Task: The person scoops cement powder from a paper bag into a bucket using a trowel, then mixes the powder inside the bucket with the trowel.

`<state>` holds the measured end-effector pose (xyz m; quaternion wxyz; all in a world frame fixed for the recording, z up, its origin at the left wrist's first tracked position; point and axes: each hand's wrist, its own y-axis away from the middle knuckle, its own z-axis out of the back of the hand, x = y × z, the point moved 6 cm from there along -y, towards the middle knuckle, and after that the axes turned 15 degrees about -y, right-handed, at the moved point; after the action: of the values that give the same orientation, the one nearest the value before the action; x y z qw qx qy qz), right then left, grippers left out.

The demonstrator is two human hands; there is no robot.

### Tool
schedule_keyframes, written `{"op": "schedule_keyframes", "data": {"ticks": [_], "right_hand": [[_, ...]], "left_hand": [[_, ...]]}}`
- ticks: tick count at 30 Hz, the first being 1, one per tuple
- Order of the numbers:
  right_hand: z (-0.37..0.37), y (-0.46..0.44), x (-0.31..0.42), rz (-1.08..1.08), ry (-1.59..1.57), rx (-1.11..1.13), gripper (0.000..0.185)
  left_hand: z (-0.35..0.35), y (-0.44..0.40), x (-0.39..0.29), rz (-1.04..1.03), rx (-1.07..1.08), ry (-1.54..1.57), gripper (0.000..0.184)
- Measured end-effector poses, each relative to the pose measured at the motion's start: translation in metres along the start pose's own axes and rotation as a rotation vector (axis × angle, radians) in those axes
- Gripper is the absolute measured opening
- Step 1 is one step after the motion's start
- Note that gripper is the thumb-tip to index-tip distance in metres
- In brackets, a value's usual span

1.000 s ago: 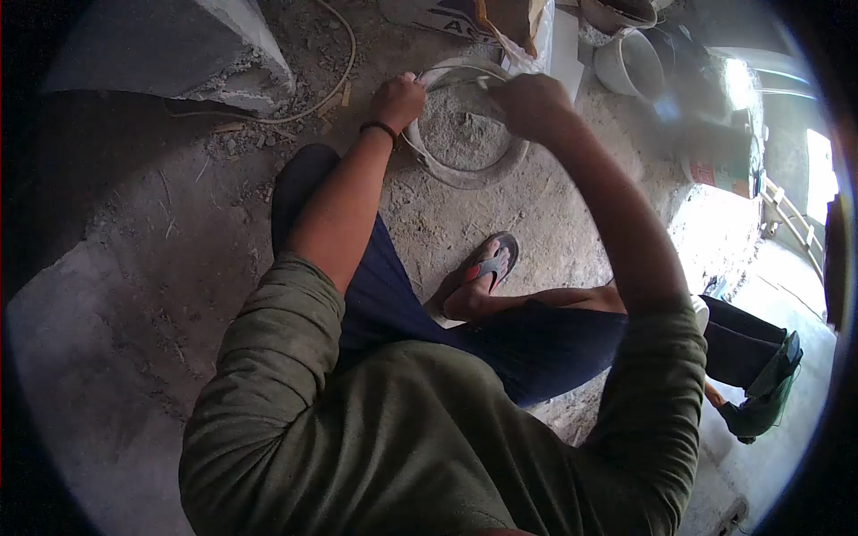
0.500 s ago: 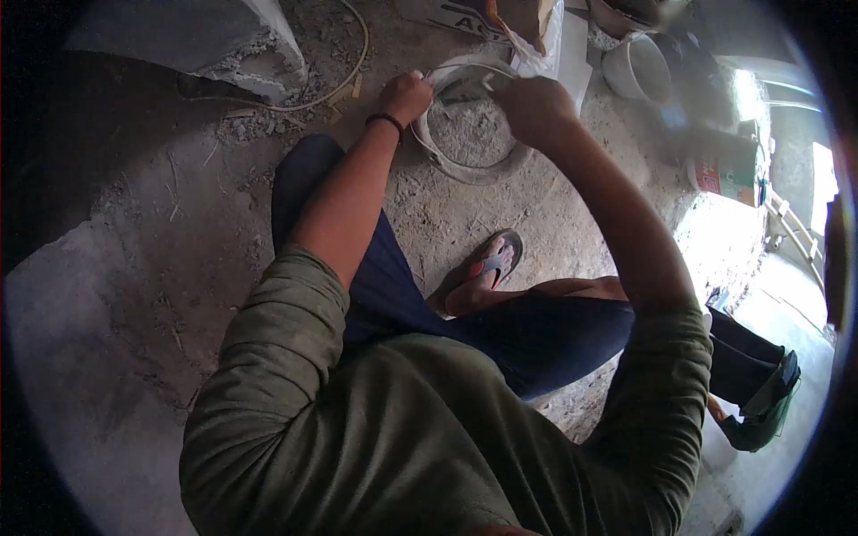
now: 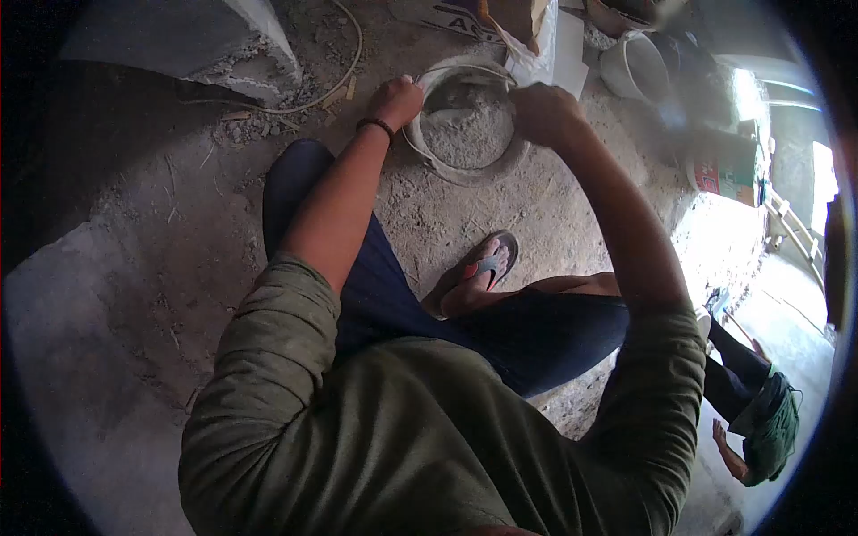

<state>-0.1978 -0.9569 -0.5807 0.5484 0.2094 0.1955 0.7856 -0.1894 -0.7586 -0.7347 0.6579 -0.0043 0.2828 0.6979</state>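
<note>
A round bucket (image 3: 500, 170) stands on the dirty floor ahead of me, holding a grey powdery mix (image 3: 465, 134) with a darker, smoother patch at its far side. A thin wire handle (image 3: 465, 69) arcs over the bucket's far rim. My left hand (image 3: 394, 103) is closed on the wire at the left of the rim. On the right, my right hand (image 3: 547, 114) forms a fist where the wire runs into it. Its fingertips are hidden from this angle.
A broken concrete block (image 3: 255, 54) and a pale hose (image 3: 359, 45) lie at upper left. Beyond the bucket are a printed sack (image 3: 447, 20) and a white bucket (image 3: 635, 67). Another person (image 3: 769, 420) is at lower right. My sandalled foot (image 3: 490, 259) is near the bucket.
Both hands have shifted slightly left. A small pale piece beside my right hand no longer shows. The other person at lower right has moved further into view.
</note>
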Motion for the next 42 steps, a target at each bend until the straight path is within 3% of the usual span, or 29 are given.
{"op": "schedule_keyframes", "data": {"ticks": [5, 6, 9, 12, 15, 18, 21, 27, 31, 35, 42], "right_hand": [[-0.077, -0.035, 0.001, 0.014, -0.033, 0.069, 0.026], [-0.098, -0.029, -0.001, 0.004, -0.154, 0.065, 0.026], [-0.074, 0.018, 0.021, -0.003, -0.163, 0.138, 0.026], [-0.045, 0.027, 0.016, 0.008, -0.112, 0.123, 0.026], [-0.005, 0.017, 0.009, -0.083, -0.108, 0.025, 0.025], [-0.016, -0.018, 0.008, -0.099, -0.052, 0.025, 0.026], [-0.064, -0.018, 0.034, 0.004, 0.007, 0.159, 0.029], [0.007, 0.002, 0.014, 0.01, -0.026, 0.006, 0.026], [0.004, -0.013, 0.006, -0.046, -0.002, 0.037, 0.028], [-0.091, -0.027, -0.005, -0.049, -0.002, 0.089, 0.026], [-0.016, -0.006, -0.011, -0.048, -0.031, 0.001, 0.023]], "left_hand": [[-0.004, 0.011, -0.01, 0.056, 0.046, 0.077, 0.045], [-0.01, 0.016, -0.008, 0.075, 0.084, 0.097, 0.046], [0.004, 0.04, -0.019, 0.187, 0.284, 0.256, 0.038], [-0.007, 0.023, -0.014, 0.076, 0.098, 0.116, 0.038], [-0.005, 0.026, -0.014, 0.026, 0.12, 0.149, 0.036], [-0.027, 0.015, -0.017, -0.445, -0.145, -0.524, 0.037], [0.009, 0.038, -0.013, 0.143, 0.131, 0.228, 0.037], [-0.008, 0.021, -0.006, -0.089, 0.019, -0.045, 0.037], [-0.023, 0.01, 0.002, -0.032, -0.011, 0.013, 0.038], [-0.006, 0.022, -0.006, 0.091, 0.081, 0.121, 0.037], [-0.015, 0.013, -0.001, -0.006, 0.034, 0.017, 0.037]]}}
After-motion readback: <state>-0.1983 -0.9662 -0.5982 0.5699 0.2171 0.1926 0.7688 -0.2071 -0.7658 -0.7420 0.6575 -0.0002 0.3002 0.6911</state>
